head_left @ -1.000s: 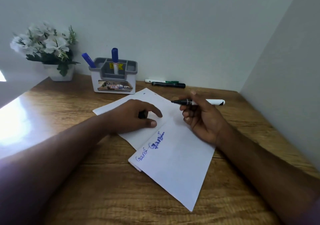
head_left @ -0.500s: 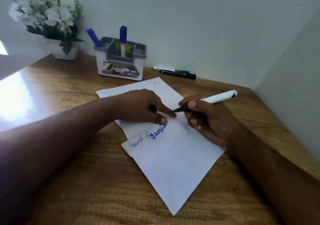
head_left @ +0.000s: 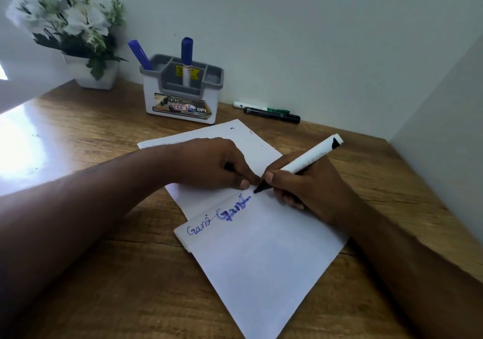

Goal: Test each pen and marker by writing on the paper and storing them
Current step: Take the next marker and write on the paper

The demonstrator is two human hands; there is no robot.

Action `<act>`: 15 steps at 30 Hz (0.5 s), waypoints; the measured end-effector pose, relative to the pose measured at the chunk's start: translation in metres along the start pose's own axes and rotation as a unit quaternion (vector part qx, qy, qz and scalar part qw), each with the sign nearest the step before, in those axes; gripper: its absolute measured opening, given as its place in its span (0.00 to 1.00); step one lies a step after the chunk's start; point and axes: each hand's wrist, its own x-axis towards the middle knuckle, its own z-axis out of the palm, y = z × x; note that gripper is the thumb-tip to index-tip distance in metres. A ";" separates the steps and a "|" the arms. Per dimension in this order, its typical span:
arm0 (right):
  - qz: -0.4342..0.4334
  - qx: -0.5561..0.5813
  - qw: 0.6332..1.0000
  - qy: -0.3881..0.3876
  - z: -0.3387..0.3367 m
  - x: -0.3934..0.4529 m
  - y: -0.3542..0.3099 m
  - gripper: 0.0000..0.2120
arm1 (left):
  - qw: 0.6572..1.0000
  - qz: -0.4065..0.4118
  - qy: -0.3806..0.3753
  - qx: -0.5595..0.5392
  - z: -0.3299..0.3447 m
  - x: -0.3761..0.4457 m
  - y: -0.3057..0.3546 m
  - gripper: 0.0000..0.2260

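We saw the right hand gripping a marker, tip on the paper. The left hand pressed the paper, curled around something dark, mostly hidden, possibly the cap.

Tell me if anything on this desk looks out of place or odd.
Two capped markers lie loose by the wall, right of the organizer, not stored yet. The blue pen leans sideways in its slot. Nothing looks spilled or damaged.
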 end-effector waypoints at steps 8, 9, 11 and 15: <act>-0.013 -0.027 0.999 0.014 0.003 -0.001 0.000 0.07 | 1.000 0.022 0.015 -0.014 -0.002 -0.001 0.002 0.10; -0.013 -0.030 0.999 0.013 0.003 0.000 0.000 0.07 | 0.999 0.023 0.018 -0.016 -0.001 -0.001 0.002 0.10; -0.013 -0.028 1.000 0.004 0.003 0.000 0.000 0.07 | 0.999 0.023 0.020 -0.015 0.000 -0.001 0.002 0.10; -0.014 -0.034 0.999 -0.024 0.003 -0.002 0.000 0.09 | 0.999 0.027 0.016 -0.013 0.000 -0.001 0.003 0.10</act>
